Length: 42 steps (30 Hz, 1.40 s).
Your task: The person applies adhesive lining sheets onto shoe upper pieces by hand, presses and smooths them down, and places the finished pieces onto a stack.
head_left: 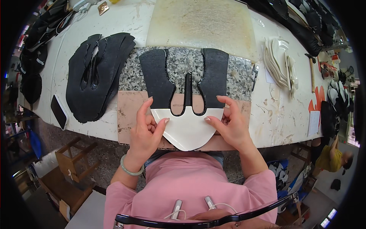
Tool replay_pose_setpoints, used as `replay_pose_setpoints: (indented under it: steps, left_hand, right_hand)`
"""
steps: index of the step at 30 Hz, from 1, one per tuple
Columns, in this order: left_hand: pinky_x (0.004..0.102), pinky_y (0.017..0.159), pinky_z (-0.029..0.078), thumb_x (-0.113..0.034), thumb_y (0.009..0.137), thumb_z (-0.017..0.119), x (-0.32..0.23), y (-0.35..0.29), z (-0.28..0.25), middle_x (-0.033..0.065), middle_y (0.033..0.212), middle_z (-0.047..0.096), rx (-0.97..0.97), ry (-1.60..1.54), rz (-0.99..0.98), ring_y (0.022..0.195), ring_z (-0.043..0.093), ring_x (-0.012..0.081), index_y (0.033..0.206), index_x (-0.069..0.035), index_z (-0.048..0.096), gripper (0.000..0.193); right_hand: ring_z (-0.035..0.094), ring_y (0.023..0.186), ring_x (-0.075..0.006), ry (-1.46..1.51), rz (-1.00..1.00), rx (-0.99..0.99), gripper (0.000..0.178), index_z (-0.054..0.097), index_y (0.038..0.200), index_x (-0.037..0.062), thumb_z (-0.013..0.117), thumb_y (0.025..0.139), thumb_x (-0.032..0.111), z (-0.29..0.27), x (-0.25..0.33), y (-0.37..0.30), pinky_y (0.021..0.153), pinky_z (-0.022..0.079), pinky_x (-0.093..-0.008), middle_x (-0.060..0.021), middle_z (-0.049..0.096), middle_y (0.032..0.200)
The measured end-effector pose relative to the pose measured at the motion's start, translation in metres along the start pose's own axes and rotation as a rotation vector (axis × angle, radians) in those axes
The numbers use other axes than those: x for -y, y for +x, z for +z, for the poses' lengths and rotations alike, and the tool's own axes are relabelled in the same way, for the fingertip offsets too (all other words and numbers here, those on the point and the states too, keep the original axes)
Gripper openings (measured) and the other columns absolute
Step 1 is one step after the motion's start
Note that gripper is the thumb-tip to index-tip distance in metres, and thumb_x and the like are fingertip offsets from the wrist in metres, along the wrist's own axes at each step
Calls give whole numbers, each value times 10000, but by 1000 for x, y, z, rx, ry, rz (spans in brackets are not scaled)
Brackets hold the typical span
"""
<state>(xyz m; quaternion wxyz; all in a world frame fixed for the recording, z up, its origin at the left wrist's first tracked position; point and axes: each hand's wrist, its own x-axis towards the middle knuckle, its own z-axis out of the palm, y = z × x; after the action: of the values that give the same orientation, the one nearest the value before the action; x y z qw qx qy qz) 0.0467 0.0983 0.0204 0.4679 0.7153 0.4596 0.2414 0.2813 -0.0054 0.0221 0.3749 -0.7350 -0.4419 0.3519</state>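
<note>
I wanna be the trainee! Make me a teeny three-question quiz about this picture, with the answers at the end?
1. True or false: the left hand and the right hand both touch the white piece.
2. On which of the person's sides is the bracelet worn: A) left; B) right?
3. Fill in: the stack of black pieces lies to the ___ of the speckled slab.

Key: 1 true; 2 A; 3 left.

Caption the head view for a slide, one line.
Left hand and right hand hold a white panel against a black cutout piece, stacked black pieces at left.
</note>
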Motion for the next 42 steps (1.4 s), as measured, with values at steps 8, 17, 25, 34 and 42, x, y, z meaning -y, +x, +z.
replay_pose_setpoints:
  steps: [8,17,25,34,42]
  left_hand:
    - [191,472,377,-36,851,704,3,-1,3,-1,608,563,-25,154,121,512,468,40,1386,-13,406,613]
    - [579,1058,260,-246,780,765,-1,-11,4,129,1349,512,99,648,618,1323,417,349,1311,-103,580,580]
    - [746,1056,60,-493,845,640,1,-28,-2,69,1592,243,396,726,404,1472,116,415,1386,-287,532,588]
    - [744,1050,-35,-598,802,604,14,-68,-12,15,1552,333,584,776,538,1464,175,369,1401,-258,502,696]
    - [391,827,531,-203,876,689,11,-78,-20,75,949,721,237,-48,361,854,690,195,1119,-37,687,294]
  right_hand:
    - [506,496,-168,-161,-70,-22,588,475,1297,31,770,817,199,1,4,-1,494,424,-309,-25,509,575]
    - [289,1425,-341,-637,-630,223,801,478,1367,27,739,726,430,16,14,-15,1112,245,-560,-203,342,1506]
    - [236,1460,-217,-798,-726,549,853,397,1450,82,646,755,510,16,-4,-57,1156,182,-509,-62,331,1546]
    - [429,1362,-234,-578,-871,439,476,541,1315,47,570,852,157,11,-21,-54,1084,353,-462,-87,486,1434]
    - [530,1268,-318,-461,-848,253,343,631,1133,-15,618,799,65,31,-13,-45,1025,436,-448,-150,603,1269]
